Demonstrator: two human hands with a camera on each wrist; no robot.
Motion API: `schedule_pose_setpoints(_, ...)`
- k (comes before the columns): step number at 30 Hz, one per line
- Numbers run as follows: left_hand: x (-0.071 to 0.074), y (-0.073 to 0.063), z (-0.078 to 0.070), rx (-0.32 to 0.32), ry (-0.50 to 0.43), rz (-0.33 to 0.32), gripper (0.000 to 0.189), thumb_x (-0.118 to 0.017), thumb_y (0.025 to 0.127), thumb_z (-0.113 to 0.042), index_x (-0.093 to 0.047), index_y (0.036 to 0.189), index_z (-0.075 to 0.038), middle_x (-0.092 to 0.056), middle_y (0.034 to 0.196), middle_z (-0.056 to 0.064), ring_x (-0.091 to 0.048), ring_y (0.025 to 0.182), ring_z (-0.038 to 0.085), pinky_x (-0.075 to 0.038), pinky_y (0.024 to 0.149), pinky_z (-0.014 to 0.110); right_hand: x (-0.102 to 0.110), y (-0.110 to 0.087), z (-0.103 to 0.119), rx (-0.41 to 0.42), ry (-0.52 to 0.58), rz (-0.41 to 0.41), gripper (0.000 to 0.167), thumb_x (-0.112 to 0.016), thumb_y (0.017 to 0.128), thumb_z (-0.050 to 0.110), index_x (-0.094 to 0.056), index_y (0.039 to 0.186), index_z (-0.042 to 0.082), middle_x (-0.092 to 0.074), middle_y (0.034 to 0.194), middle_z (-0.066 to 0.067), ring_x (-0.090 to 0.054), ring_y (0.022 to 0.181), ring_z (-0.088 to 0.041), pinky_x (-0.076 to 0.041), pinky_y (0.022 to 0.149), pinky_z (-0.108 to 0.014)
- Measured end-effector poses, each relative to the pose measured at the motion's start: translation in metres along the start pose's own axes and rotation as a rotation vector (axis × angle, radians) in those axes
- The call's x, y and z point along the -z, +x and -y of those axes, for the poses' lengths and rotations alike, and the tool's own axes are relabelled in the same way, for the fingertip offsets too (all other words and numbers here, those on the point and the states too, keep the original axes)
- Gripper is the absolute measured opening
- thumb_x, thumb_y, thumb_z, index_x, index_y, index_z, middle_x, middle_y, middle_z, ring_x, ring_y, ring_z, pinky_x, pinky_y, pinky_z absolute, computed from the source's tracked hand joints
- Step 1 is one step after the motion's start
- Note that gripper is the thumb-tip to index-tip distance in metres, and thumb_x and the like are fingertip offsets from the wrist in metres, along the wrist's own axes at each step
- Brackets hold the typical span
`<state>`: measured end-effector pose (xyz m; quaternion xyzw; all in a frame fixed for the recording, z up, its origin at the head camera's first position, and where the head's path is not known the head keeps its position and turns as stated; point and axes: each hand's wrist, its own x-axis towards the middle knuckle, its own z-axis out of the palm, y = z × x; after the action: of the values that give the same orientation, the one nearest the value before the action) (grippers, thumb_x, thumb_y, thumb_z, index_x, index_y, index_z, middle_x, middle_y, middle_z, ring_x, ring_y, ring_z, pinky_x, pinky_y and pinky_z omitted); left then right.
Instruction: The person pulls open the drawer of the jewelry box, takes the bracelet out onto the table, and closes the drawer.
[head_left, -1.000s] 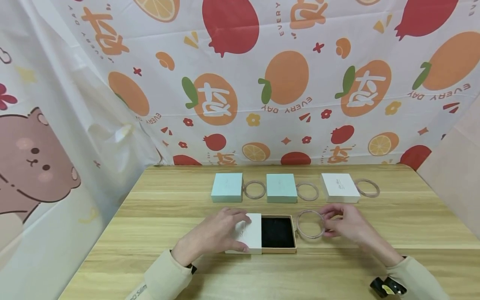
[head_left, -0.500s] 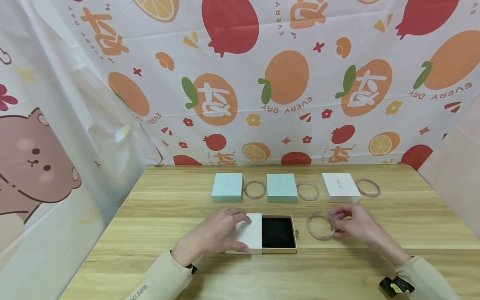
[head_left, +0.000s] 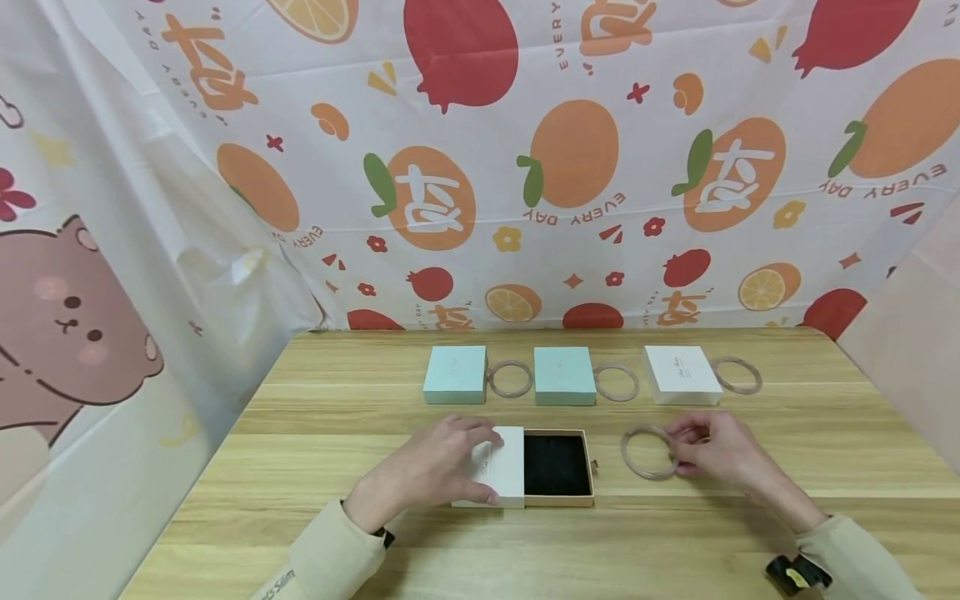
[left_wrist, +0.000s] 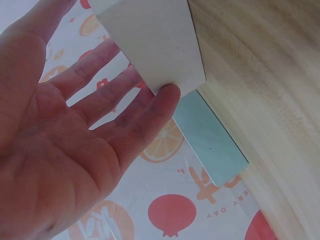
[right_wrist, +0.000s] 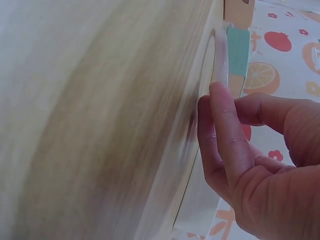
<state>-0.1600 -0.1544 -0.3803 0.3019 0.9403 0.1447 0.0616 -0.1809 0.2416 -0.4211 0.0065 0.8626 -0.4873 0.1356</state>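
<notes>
My left hand (head_left: 427, 467) holds a white box sleeve (head_left: 506, 467) on the table, thumb at its near edge. The left wrist view shows fingers against the white box (left_wrist: 157, 45). From the sleeve's right side a tan-edged drawer (head_left: 558, 502) is pulled out, with a black cushion (head_left: 557, 467) inside and a small tab on its right edge. Right of the drawer, apart from it, lies a pale translucent bangle (head_left: 651, 477). My right hand (head_left: 716, 454) pinches its right side; the right wrist view shows fingertips and thumb on the bangle (right_wrist: 223, 55).
Along the back stand two mint boxes (head_left: 456, 375) and another white box (head_left: 682, 375), each closed with a bangle (head_left: 510, 396) at its right. A printed curtain (head_left: 480, 183) hangs behind the wooden table (head_left: 450, 558).
My right hand has slid the bangle to the right, away from the drawer's tab. The left hand and the white box have stayed in place.
</notes>
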Motion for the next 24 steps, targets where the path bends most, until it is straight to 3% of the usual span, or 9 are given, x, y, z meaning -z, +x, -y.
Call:
schedule_pose_setpoints(13, -0.0002, 0.0004, 0.0, 0.004, 0.006, 0.005, 0.064, -0.09, 0.073, -0.049, -0.071, 0.124, -0.016, -0.065, 0.141, 0.009, -0.059, 0.13, 0.032, -0.054, 0.104, 0.051, -0.0023, 0.0035, -0.0007, 0.093, -0.223, -0.049, 0.019, -0.071, 0.086, -0.001, -0.072, 0.105, -0.004, -0.068, 0.086, -0.008, -0.066, 0.074, -0.016, -0.06, 0.06, -0.023)
schedule_pose_setpoints(20, -0.0008, 0.0008, -0.0002, 0.004, 0.013, 0.004, 0.065, -0.089, 0.073, -0.05, -0.071, 0.125, -0.016, -0.064, 0.142, 0.01, -0.058, 0.131, 0.033, -0.054, 0.104, 0.051, -0.0022, 0.0038, -0.0001, 0.101, -0.281, -0.07, 0.017, -0.07, 0.086, 0.002, -0.073, 0.102, -0.001, -0.068, 0.084, -0.005, -0.067, 0.07, -0.013, -0.058, 0.058, -0.023)
schedule_pose_setpoints(24, -0.0011, -0.0002, -0.0003, 0.002, 0.018, -0.003, 0.064, -0.089, 0.074, -0.05, -0.071, 0.125, -0.015, -0.064, 0.142, 0.011, -0.059, 0.131, 0.034, -0.054, 0.104, 0.051, -0.0042, -0.0007, 0.0069, 0.187, -0.364, -0.145, 0.014, -0.071, 0.088, 0.008, -0.075, 0.099, 0.002, -0.072, 0.083, -0.001, -0.066, 0.072, -0.01, -0.052, 0.059, -0.021)
